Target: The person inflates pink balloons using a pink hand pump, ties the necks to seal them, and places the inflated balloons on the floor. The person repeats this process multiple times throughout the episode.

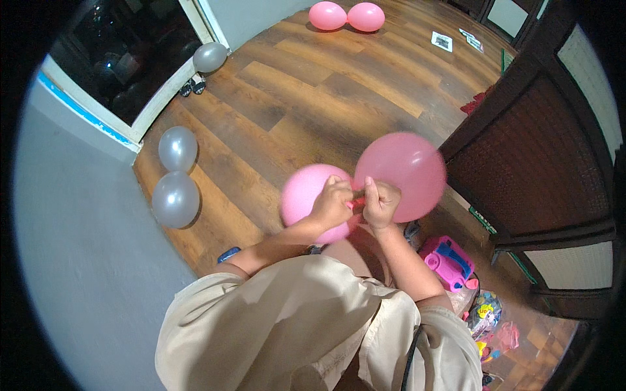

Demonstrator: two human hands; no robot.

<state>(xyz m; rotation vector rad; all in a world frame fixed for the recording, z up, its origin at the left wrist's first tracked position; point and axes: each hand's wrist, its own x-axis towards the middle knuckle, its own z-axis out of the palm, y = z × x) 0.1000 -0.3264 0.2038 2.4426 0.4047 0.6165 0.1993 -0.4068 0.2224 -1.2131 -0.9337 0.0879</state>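
My left hand (335, 203) is curled at the neck end of a light pink balloon (301, 195), which lies behind and to the left of it. Closed into a fist with the thumb up, my right hand (381, 203) grips the neck of a larger, darker pink balloon (406, 171). Between the two fists runs a short stretched piece of reddish-pink latex (359, 201). Both balloons are inflated and sit close together in front of my body. The fingers hide most of both necks, so whether they are knotted cannot be seen.
Two silver balloons (176, 195) rest by the grey wall, another silver balloon (210, 57) by the door frame. A joined pink pair (347, 19) lies far off. At right stand a pink electric balloon pump (447, 264), a balloon bag (484, 315) and a dark wooden cabinet (543, 156).
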